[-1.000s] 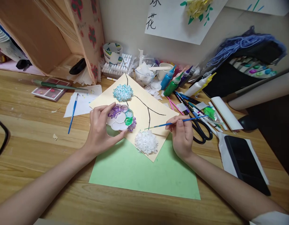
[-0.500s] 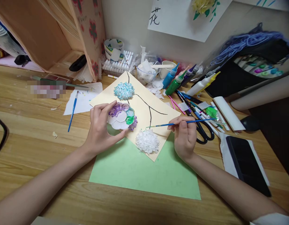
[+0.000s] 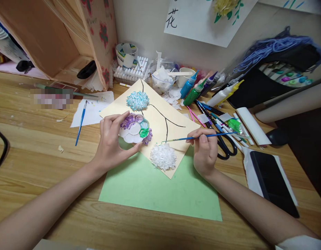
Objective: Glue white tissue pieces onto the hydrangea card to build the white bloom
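Closest to the camera, two bare forearms reach over the wooden table [image 3: 32,166], and under them lies a green sheet [image 3: 160,191]. On this sheet rests the near corner of a cream sheet [image 3: 160,116], turned like a diamond, with black branch lines drawn on it. The left hand [image 3: 110,142] has its grip closed around a white palette [image 3: 133,132]; the thumb is under the near edge and the fingers curl over the far edge. The palette has purple and green paint in its wells and is held over the left part of the cream sheet. The right hand [image 3: 204,151] pinches a thin blue brush [image 3: 199,137] between thumb and fingers, so this grip is also closed. The brush lies almost level, and its tip points left, just above a white paper flower [image 3: 162,157] near the cream sheet's lower corner. Farther on the same sheet sits a blue-white flower [image 3: 137,100]. Left of the sheets, a second brush [image 3: 81,123] lies partly on a white paper. Right of the right hand are black scissors [image 3: 226,147], and beside them a dark tablet [image 3: 273,182]. At the back, near the wall, stand paint bottles [image 3: 193,92], a marker box [image 3: 130,73] and a tape roll [image 3: 126,55].
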Tool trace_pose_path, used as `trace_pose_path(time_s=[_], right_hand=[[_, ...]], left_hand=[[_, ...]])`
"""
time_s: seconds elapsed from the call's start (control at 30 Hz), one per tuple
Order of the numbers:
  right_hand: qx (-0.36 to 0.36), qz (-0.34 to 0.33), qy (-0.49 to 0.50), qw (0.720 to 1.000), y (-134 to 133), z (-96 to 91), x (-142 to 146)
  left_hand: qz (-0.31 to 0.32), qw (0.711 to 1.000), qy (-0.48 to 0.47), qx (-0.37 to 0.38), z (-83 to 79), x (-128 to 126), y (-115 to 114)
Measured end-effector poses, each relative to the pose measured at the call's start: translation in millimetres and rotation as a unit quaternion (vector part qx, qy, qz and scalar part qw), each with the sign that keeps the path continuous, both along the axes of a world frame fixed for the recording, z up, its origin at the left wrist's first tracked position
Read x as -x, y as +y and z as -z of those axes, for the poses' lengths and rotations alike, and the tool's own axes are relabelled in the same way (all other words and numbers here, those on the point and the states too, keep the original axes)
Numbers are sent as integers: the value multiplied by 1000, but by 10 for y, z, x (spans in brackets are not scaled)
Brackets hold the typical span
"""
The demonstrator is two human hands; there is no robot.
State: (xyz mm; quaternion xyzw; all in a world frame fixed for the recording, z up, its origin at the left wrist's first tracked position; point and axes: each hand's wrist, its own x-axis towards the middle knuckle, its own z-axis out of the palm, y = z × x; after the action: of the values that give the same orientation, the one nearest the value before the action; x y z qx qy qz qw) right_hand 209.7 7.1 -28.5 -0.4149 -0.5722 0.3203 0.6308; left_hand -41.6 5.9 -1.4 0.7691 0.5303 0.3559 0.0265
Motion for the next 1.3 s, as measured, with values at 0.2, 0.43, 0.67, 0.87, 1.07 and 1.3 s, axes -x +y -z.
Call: trace_pose_path(time_s=[0.2,0.43,0.67,0.87,1.07,1.3], right_hand=[[-6,11,-8,1000,8,-4,9],[-87,-33,-63,994,26,-61,7],[-143,-96,-179,969,266,-330,132],[-118,-124,-235,957,375,-419,230],[-95,-124,-249,956,385,-374,240],[-83,-130,-268,951,386,-347,238]], left_hand=[[-4,1000,2,11,-2,-2,0],[2,1000,-2,6,10,3,4],[7,1000,-11,11,1,6,0],[4,1000,-15,12,-11,14,-10],[5,1000,-14,18,5,17,-12],[7,1000,-11,13,-8,12,-11]])
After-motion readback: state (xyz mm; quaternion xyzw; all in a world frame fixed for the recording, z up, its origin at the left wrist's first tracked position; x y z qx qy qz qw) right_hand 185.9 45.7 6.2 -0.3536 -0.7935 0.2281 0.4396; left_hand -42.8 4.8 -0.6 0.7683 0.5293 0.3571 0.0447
